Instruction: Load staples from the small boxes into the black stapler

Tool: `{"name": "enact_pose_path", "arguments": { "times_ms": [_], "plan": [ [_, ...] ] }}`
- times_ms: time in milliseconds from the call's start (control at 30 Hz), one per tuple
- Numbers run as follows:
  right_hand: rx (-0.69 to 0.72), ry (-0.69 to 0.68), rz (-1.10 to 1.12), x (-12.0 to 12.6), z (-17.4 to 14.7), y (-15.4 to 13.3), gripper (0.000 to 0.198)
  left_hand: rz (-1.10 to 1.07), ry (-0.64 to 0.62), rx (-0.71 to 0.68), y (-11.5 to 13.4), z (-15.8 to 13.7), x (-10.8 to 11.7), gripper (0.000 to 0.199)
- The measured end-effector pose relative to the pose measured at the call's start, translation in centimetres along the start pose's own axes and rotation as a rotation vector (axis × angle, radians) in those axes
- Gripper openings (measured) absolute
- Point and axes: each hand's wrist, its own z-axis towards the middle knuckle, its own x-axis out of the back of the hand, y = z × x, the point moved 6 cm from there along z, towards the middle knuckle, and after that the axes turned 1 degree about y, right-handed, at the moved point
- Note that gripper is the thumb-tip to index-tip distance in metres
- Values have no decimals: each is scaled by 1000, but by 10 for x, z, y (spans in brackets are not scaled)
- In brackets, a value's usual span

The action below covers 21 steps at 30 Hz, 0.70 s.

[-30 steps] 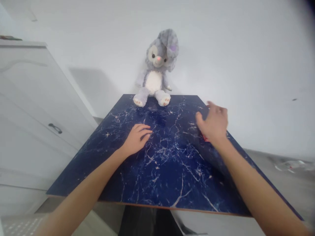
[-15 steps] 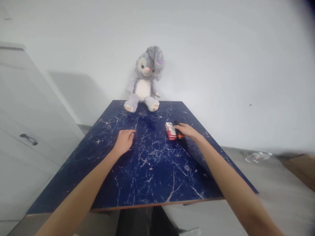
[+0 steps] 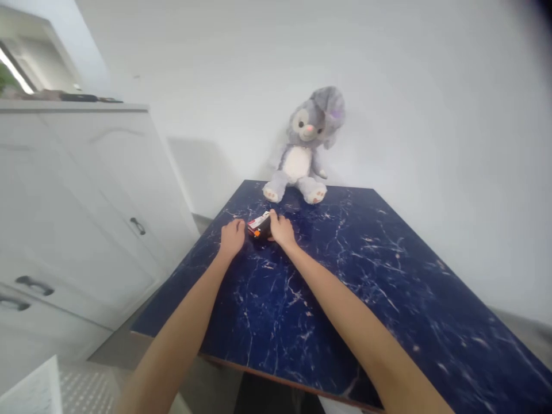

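A small red and white box (image 3: 259, 220) lies tilted at the far left of the blue table. Pressed against its near side is a black object with an orange part (image 3: 263, 232), whose kind I cannot make out. My right hand (image 3: 283, 229) is closed around the right end of the two, thumb on top; its fingers partly hide the black object. Just left of the box, my left hand (image 3: 233, 237) rests on the table with loosely curved fingers and nothing visible in it. Whether its fingertips touch the box is unclear.
A grey plush rabbit (image 3: 302, 146) sits at the table's back edge against the white wall. The blue marbled table (image 3: 336, 276) stretches to the right. White cabinets (image 3: 107, 218) stand on the left, and a white perforated item (image 3: 81, 391) is at the lower left.
My right hand has carried the box and black object leftward across the table, turning them. My left hand now lies close beside them. The view has swung left, bringing in more cabinet.
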Motion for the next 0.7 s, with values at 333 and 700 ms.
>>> {"name": "enact_pose_path", "arguments": {
  "times_ms": [333, 700],
  "plan": [
    [-147, -36, 258, 12, -1, 43, 65, 24, 47, 60, -2, -5, -10, 43],
    [29, 182, 5, 24, -6, 32, 35, 221, -116, 42, -3, -2, -9, 49]
  ]
}}
